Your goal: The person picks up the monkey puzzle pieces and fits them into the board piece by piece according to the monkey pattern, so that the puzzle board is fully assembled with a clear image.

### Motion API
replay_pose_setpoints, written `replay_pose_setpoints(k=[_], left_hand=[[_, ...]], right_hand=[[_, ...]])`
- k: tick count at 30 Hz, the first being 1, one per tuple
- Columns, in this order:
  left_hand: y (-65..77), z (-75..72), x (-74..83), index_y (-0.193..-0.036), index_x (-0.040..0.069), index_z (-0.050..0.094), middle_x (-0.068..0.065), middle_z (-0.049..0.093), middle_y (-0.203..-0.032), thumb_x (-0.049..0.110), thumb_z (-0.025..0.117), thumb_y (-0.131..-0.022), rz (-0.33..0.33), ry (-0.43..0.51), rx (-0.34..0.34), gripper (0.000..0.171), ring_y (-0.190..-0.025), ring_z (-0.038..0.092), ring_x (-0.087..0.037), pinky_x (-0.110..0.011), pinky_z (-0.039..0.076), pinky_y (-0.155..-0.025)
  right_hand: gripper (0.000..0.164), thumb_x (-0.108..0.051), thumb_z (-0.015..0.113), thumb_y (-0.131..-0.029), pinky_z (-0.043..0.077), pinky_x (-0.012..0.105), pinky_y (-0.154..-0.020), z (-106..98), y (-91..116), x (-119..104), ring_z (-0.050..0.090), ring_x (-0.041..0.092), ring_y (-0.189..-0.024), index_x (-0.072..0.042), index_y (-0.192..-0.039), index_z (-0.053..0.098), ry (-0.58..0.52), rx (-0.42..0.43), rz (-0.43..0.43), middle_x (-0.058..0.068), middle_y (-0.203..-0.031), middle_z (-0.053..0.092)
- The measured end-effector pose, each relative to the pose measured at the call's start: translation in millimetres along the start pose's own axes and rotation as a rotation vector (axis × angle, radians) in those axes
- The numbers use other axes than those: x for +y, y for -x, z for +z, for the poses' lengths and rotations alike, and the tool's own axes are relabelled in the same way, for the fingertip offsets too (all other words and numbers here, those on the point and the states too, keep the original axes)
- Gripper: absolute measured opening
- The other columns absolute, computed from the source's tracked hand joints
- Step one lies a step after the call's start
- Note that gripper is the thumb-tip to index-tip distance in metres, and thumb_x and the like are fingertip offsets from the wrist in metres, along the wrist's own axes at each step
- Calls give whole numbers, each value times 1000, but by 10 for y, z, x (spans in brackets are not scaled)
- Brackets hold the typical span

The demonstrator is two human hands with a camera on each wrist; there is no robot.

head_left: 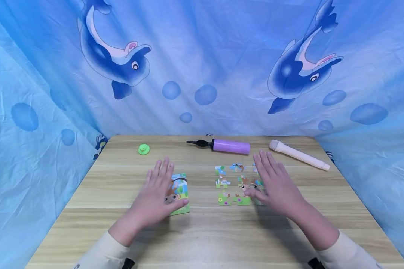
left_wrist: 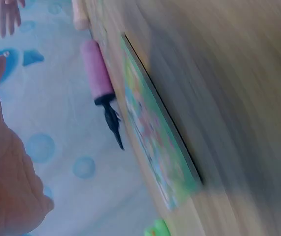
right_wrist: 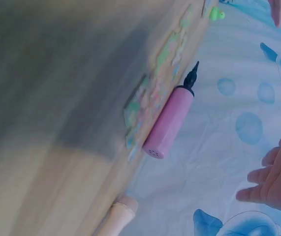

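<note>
My left hand (head_left: 155, 198), fingers straight, hovers over a picture card (head_left: 181, 192) printed with a cartoon animal and hides its left part. In the left wrist view the card (left_wrist: 155, 132) lies flat on the table, apart from the hand. My right hand (head_left: 279, 186) is spread above the right side of a group of jigsaw puzzle pieces (head_left: 223, 182) and covers some of them. Several pieces lie apart with gaps between them; a few in the middle appear joined. From the right wrist view, the palm is clear of the pieces (right_wrist: 150, 93) and holds nothing.
Along the back of the wooden table (head_left: 202, 239) lie a small green rubber duck (head_left: 143, 149), a purple hand pump (head_left: 230, 146) with a black nozzle, and a white microphone-shaped stick (head_left: 299, 155). A blue dolphin-print curtain (head_left: 205, 56) hangs behind and at both sides.
</note>
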State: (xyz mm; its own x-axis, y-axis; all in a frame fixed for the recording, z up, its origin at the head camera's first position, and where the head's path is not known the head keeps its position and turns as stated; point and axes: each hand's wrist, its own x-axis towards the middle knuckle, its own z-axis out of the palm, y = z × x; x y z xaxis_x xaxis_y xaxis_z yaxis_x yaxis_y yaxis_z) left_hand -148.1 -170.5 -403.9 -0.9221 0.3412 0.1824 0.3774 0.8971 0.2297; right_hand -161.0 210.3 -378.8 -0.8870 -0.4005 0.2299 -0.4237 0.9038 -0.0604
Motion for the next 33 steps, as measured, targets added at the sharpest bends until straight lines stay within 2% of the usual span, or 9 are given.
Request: replay_pose_setpoints(k=[3, 8, 10, 15, 18, 24, 29, 33], left_hand=[[0, -17, -189, -157, 20, -8, 2, -16, -165, 81, 46, -83, -21, 47, -57, 110, -153, -10, -26, -55, 10, -123], [17, -30, -523, -159, 13, 6, -5, -5, -166, 78, 54, -81, -55, 103, -193, 112, -153, 2, -32, -57, 19, -120], [44, -16, -645, -158, 9, 10, -9, -1, -166, 77, 58, -79, -67, 105, -246, 115, -152, 7, -36, -57, 22, -119], [111, 4, -859, -154, -3, 19, -22, 10, -163, 74, 67, -73, -78, 65, -327, 122, -149, 15, -43, -59, 24, -117], [122, 5, -912, -153, -5, 23, -25, 13, -162, 75, 68, -71, -89, 64, -364, 123, -148, 16, -45, -61, 23, -117], [94, 70, -951, -154, -3, 21, -23, 12, -163, 73, 69, -72, -98, 111, -439, 122, -148, 13, -45, -62, 21, -117], [46, 152, -931, -155, -2, 20, -20, 12, -164, 71, 70, -73, -84, 105, -443, 121, -150, 11, -42, -58, 20, -119], [-13, 190, -849, -155, -1, 20, -19, 12, -164, 72, 70, -73, -58, 99, -432, 120, -151, 10, -40, -56, 19, -120]], right_hand=[[104, -66, 55, -89, 19, 60, -119, -23, -110, 65, 6, 34, -152, -13, -159, 1, -71, -28, -19, 12, -166, 6], [90, -59, 60, -90, 30, 57, -115, 13, -379, 213, 29, 37, -146, -12, -157, 22, -168, -52, -31, 15, -158, 32], [81, -55, 62, -91, 36, 58, -111, 56, -499, 253, 38, 38, -140, -12, -154, 32, -185, -76, -33, 16, -152, 42], [66, -48, 63, -93, 41, 58, -107, 196, -766, 290, 47, 38, -134, -13, -147, 45, -209, -163, -26, 15, -143, 53], [61, -43, 64, -94, 40, 55, -109, 294, -898, 281, 47, 35, -134, -11, -144, 49, -227, -214, -30, 12, -143, 53], [51, -34, 63, -96, 41, 50, -110, 514, -1103, 222, 48, 32, -133, -8, -140, 53, -212, -283, -90, 11, -140, 56], [45, -32, 64, -96, 43, 46, -109, 684, -1225, 167, 52, 29, -128, -7, -133, 59, -177, -293, -140, 9, -134, 59], [44, -30, 67, -94, 44, 44, -108, 771, -1294, 89, 54, 28, -124, -6, -131, 61, -157, -301, -169, 10, -131, 61]])
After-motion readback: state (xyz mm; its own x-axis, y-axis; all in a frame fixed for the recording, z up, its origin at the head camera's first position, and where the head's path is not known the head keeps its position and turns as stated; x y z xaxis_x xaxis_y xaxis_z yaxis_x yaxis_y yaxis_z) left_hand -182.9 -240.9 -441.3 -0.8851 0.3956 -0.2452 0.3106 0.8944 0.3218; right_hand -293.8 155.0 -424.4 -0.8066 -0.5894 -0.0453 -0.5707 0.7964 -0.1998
